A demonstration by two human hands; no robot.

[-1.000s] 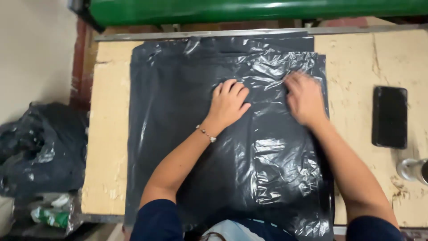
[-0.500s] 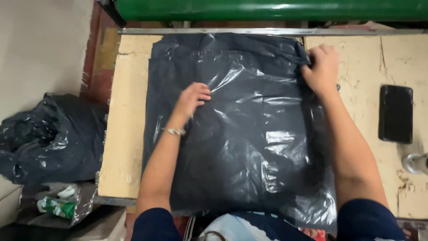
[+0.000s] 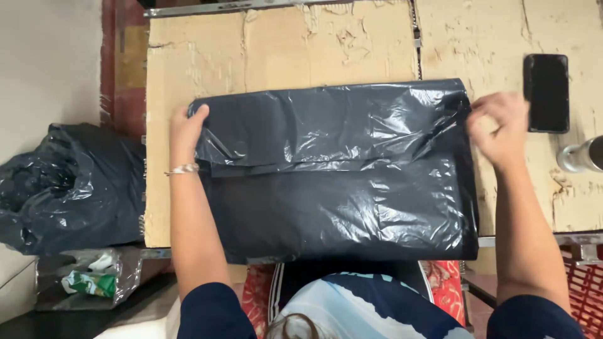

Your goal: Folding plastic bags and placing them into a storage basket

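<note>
The folded black plastic bag (image 3: 339,169) lies with its long axis along the table's near edge. The left hand (image 3: 185,132) pinches its left end with closed fingers; the right hand (image 3: 499,129), blurred, is at its right end, grip unclear. A black phone (image 3: 546,92) lies near the right edge.

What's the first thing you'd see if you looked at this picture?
A big shiny black plastic bag, folded over, covers the middle of the cardboard-topped table. The left hand grips its left corner; the right hand is at its right edge. A black phone lies far right.

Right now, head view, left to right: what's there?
Bag pile → left hand → black bag → right hand → phone → metal cup.
</note>
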